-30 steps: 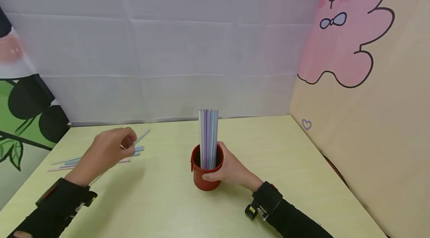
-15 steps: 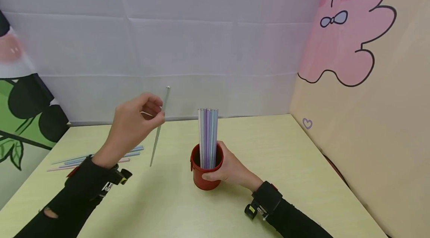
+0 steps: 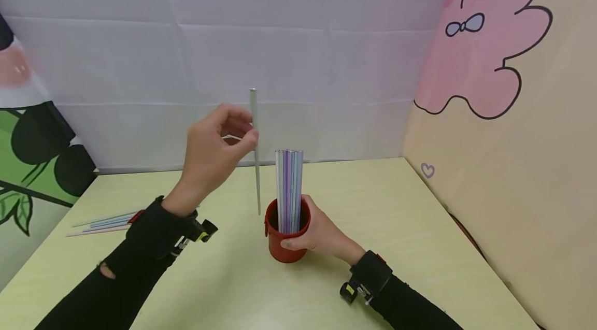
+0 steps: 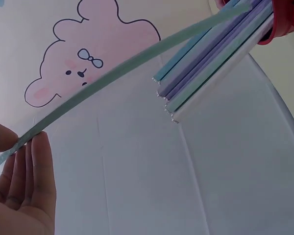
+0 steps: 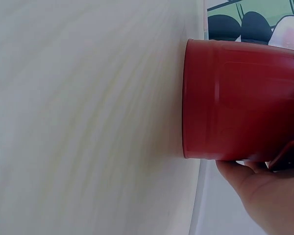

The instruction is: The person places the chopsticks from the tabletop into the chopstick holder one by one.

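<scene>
My left hand (image 3: pixel 212 148) pinches a slender pale green stick (image 3: pixel 257 180) near its upper part, between thumb and fingertips. The stick hangs almost upright, its lower end just left of the rim of a small red bucket (image 3: pixel 281 251). In the bucket stands a bundle of pastel sticks (image 3: pixel 289 185), in white, purple and blue. My right hand (image 3: pixel 322 237) grips the bucket from the right, thumb across the front. In the left wrist view the held stick (image 4: pixel 112 73) reaches toward the bundle, whose ends look silvery. The right wrist view shows the bucket's wall (image 5: pixel 245 98) and base.
More pastel sticks (image 3: pixel 107 224) lie on the pale wooden table (image 3: pixel 364 205) at the left, partly hidden behind my left forearm. A white cloth backdrop (image 3: pixel 298 71) closes the rear, and a wall with a pink bear (image 3: pixel 471 71) stands at the right.
My left hand has lifted the green stick from the pile and carried it up and right toward the bucket, turning it nearly upright. My right hand and the bucket have stayed in place.
</scene>
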Demonstrator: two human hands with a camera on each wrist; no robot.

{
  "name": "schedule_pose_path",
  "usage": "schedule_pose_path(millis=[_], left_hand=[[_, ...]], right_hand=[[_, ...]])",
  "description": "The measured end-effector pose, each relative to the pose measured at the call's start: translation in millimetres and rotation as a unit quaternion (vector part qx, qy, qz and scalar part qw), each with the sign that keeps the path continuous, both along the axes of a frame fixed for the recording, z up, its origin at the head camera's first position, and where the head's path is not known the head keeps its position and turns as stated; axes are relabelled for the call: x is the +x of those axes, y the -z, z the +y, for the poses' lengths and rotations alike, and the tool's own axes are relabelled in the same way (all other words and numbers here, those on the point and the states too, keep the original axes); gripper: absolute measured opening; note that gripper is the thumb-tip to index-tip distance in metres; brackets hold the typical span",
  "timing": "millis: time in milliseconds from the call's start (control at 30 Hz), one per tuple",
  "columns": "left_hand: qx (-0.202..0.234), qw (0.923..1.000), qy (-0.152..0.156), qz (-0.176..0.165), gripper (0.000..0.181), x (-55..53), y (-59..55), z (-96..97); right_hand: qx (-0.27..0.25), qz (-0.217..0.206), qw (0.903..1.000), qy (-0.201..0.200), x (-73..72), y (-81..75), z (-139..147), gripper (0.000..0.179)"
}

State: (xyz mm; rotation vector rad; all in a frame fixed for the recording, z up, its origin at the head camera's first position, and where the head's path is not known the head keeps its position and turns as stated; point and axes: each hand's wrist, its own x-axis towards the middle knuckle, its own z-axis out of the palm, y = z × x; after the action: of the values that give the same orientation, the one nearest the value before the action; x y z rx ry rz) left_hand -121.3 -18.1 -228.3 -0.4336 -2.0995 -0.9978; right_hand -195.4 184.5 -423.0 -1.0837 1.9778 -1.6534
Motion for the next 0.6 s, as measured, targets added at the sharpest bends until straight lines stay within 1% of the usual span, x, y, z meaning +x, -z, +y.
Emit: schedule_pose_path(millis=[67,133,233,400,600], left_hand=[[0.006,0.9999,0.011,0.001,0.019,-7.6,4.6,-0.1],[0.011,0.9998,0.017,-0.005,0.018,-19.1,14.4,-3.1],[0.013,0.9996,0.019,-0.018,0.017,-34.9,31.2,-7.2],[0.013,0.9989,0.019,-0.042,0.016,-42.9,48.8,-5.5],[0.005,0.9979,0.017,-0.062,0.016,-47.0,64.5,-5.2]], right_hand=[[-0.006,0.0,1.0,-0.005,-1.4,2.1,-1,0.084],[-0.01,0.001,0.9999,-0.008,-1.8,2.9,-1,0.084],[-0.01,-0.002,0.9999,-0.008,5.0,-8.2,1,0.084],[0.013,0.008,0.9999,0.002,6.9,-13.4,3,0.086],[0.018,0.006,0.9998,0.005,6.1,-14.1,3,0.087]])
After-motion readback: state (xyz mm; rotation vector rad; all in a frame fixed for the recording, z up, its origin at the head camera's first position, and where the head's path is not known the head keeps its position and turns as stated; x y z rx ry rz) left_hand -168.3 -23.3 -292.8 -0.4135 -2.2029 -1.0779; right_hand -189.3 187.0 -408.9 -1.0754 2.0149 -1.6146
